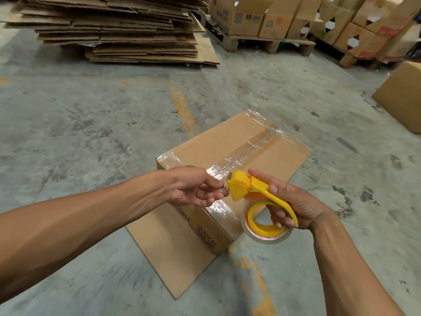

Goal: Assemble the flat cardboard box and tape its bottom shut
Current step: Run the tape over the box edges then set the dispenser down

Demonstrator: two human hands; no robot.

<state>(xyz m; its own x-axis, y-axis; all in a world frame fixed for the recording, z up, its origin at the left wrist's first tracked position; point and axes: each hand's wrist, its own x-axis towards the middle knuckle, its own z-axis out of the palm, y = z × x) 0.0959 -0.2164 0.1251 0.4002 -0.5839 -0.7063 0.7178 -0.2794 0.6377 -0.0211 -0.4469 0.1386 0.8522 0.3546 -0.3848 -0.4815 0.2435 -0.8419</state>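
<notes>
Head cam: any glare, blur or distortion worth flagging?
Head view: glare on the clear tape across the box; wide-angle bending at the edges, visibly curving the stack of flat cardboard; forearms soft near the bottom; hands and yellow tape dispenser fairly sharp.

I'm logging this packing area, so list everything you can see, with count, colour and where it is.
box: one, brown, on the floor at centre, clear tape along its top seam.
tape dispenser: one, yellow, with a clear roll, above the box's near corner.
flat cardboard stack: one, brown, far left.
pallets of boxes: several boxes, brown, far right.
loose box: one, brown, right edge.
floor: grey, orange paint marks.
left hand: fingers pinching at the tape end.
right hand: gripping the dispenser.
</notes>
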